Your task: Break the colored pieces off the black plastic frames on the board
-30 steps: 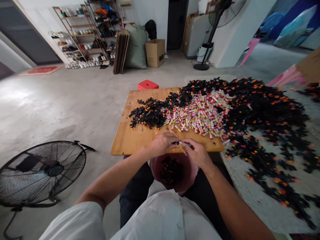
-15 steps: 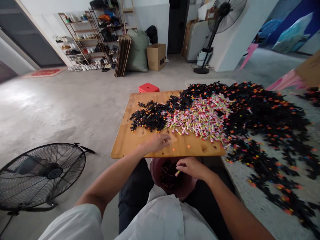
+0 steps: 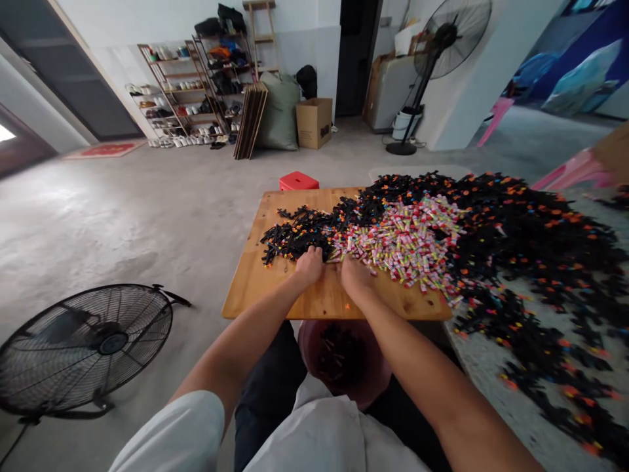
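My left hand point(image 3: 309, 263) reaches onto the wooden board point(image 3: 255, 288) and its fingers touch the near edge of a heap of small black pieces with orange tips point(image 3: 297, 233). Beside it, my right hand point(image 3: 354, 272) rests at the near edge of a pile of small pink and multicoloured tubes point(image 3: 403, 239). Whether either hand has pinched a piece is hidden by the fingers. A pink bucket point(image 3: 378, 377) holding assembled black pieces sits in my lap below the board's front edge.
A much larger spread of black pieces point(image 3: 531, 236) covers the pale table on the right. A floor fan point(image 3: 83, 347) stands at my left. A red stool point(image 3: 299, 180) is behind the board. Shoe racks point(image 3: 187, 92), a cardboard box point(image 3: 314, 121) and a standing fan point(image 3: 432, 59) line the far wall.
My right hand rose from the pink bucket to the coloured tube pile. My left hand moved forward from the bare board to the black pieces. The view tilted slightly down.
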### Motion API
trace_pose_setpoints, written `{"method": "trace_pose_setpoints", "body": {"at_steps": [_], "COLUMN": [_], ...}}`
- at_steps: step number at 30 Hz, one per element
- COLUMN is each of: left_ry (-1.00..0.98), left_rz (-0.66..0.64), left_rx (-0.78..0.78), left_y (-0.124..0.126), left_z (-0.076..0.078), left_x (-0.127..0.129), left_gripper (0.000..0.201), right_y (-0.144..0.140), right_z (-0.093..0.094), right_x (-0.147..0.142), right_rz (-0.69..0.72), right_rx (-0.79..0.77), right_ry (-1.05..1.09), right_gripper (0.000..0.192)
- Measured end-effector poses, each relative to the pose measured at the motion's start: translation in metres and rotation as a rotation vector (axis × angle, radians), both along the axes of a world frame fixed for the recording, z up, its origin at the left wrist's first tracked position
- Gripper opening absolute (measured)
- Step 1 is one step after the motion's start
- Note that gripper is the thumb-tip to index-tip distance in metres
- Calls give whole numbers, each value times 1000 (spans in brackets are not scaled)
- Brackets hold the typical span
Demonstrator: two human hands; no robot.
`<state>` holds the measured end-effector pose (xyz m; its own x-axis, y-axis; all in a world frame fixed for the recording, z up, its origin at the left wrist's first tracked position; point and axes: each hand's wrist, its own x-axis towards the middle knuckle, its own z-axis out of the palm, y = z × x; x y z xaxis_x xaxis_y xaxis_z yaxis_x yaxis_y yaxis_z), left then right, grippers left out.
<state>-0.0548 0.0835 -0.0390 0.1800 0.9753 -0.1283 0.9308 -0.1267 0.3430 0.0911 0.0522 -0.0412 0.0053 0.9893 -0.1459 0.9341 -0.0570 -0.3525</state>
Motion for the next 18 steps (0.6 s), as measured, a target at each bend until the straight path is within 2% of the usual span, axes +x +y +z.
{"method": "trace_pose_setpoints", "body": {"at_steps": [3,7,9,12,15,18], "left_ry": [-95,-245,-446,-945,-1275,-1432], "left_rz": [-53,-107,-116,-75,-17,0], "left_rx": [-33,-87,-163,-376,-542,-606], "left_y": [-3,-15,-22,-31,-39,-45], "left_z": [-3,-12,-17,-20,-17,-10], "left_x": [-14,-34,-44,-55,-57,-50], "left_gripper": [40,48,53,65,67,52], "right_y": [-4,-16,-21,-26,-29,-40], "right_z": [-4,-7,-8,-11,-16,-20], "right_x": [2,19,30,40,41,33], "right_rz": [-86,-84,-28,17,-89,-182], "right_rx": [-26,-89,-110,-105,-45,0], "right_ry": [-53,-70,-44,14,297,874], "right_gripper": [37,49,50,41,35,35]}}
